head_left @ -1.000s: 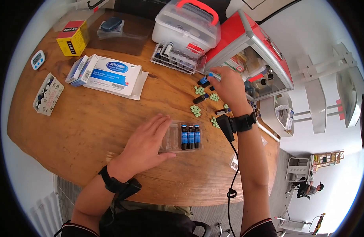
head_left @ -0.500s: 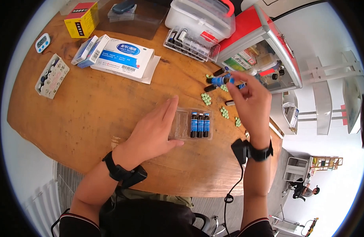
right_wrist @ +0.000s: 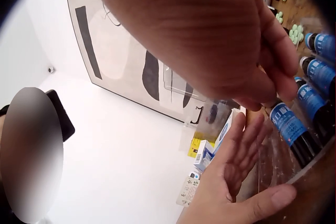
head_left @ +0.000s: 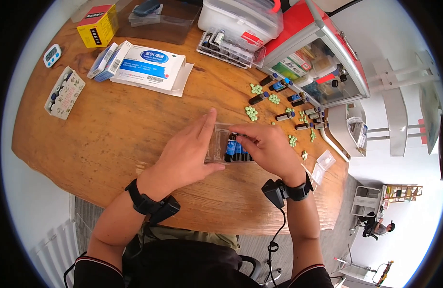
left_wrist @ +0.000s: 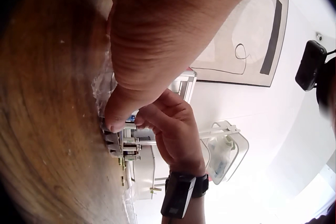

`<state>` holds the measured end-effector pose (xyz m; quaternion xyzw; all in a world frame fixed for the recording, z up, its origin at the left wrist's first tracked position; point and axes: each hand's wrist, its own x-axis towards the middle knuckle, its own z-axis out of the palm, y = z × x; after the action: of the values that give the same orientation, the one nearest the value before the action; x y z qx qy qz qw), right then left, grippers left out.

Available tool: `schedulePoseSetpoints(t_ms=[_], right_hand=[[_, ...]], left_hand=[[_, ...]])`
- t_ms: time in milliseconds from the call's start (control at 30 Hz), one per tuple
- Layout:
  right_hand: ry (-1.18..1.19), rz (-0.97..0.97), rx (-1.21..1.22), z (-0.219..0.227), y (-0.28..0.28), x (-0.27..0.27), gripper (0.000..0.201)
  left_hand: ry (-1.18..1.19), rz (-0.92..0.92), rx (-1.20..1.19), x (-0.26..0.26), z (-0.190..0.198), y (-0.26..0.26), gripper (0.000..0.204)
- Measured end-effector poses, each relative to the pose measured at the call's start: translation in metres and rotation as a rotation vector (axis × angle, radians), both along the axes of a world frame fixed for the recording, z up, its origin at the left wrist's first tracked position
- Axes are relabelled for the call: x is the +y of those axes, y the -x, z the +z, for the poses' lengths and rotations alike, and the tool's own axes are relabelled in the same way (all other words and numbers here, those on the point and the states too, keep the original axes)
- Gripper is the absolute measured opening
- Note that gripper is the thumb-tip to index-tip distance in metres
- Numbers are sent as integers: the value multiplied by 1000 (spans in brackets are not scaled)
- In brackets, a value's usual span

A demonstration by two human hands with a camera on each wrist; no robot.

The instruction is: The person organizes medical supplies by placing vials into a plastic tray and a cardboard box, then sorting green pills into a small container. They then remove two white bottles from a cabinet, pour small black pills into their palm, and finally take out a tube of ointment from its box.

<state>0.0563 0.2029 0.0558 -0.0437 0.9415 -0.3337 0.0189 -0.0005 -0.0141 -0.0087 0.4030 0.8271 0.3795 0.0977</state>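
A clear plastic tray (head_left: 220,139) lies on the wooden table before me, with small dark bottles (right_wrist: 318,71) with blue labels side by side in its right part. My right hand (head_left: 274,151) pinches another such bottle (right_wrist: 290,124) near its cap, at the left end of that row. The held bottle's lower end is down in the tray. Along the tray's left side my left hand (head_left: 180,156) rests with straight fingers and the thumb spread at the near corner. In the head view the right hand covers part of the row.
Loose bottles (head_left: 258,98) and piles of green tablets (head_left: 251,114) lie at the right, before a red cabinet (head_left: 317,57). A clear rack of vials (head_left: 231,55) stands behind. White-blue cartons (head_left: 144,67), a yellow box (head_left: 96,31), a timer (head_left: 52,55) and a floral box (head_left: 67,98) are left.
My right hand has picked up a blue-labelled bottle beside the cabinet and carried it toward me and left, down into the tray. The left hand stays by the tray.
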Motion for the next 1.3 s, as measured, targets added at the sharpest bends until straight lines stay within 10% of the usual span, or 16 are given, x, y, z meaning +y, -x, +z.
schedulePoseSetpoints(t_ms=[800,867,1300], right_hand=[[11,-173,273,4,0,5,13],[-116,-424,255,19,11,26,15],[-657,-335,264,-5,84,120,26]], left_hand=[[-12,-36,29,1,3,2,111],[4,-43,34,1,4,2,111],[48,-44,8,-1,7,1,111]])
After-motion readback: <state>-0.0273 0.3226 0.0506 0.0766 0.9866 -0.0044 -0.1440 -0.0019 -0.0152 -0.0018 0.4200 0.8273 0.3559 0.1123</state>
